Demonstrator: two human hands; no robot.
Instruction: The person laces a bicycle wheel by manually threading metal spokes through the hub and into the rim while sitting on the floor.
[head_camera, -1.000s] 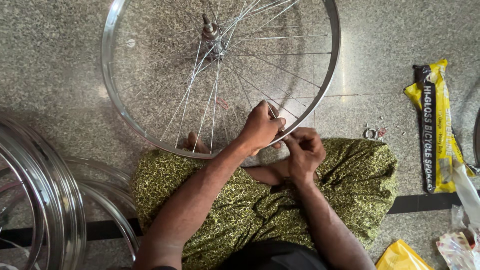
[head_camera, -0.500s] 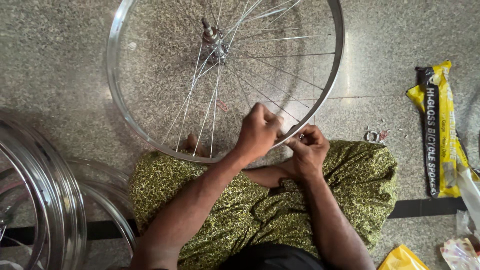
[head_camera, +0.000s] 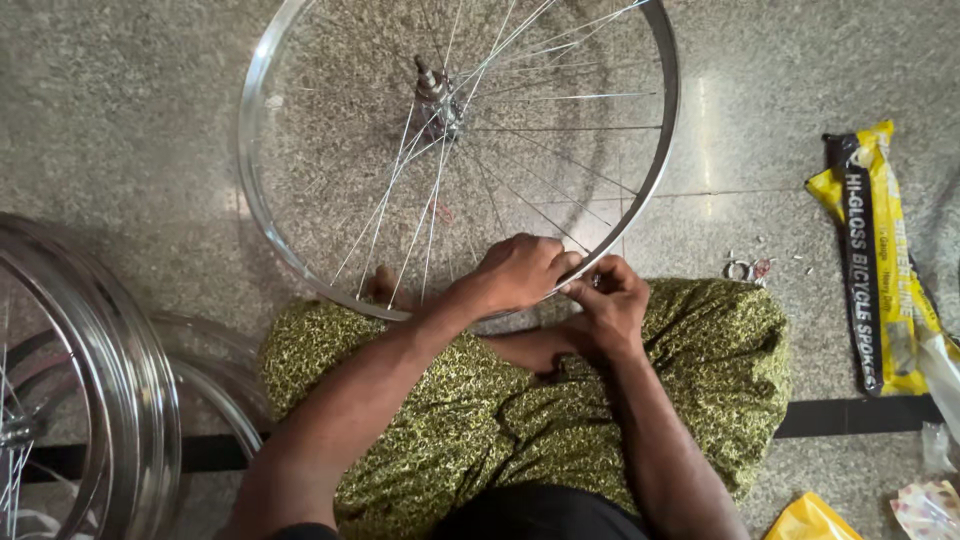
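Spoke fitting at the bicycle wheel's (head_camera: 300, 250) five o'clock rim: left hand (head_camera: 520, 272) grasps the rim, right hand (head_camera: 610, 300) pinches something there; next, likely careful tightening.

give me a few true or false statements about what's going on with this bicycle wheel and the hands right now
1. Both hands meet at the near edge of the rim. True: left hand and right hand are together there.
2. The wheel has a tyre on it. False: the rim is bare metal.
3. A yellow and black packet lies on the floor to the right. True.
4. The hub has no spokes attached. False: spokes run from it to the rim.
5. More rims are stacked at the left. True.
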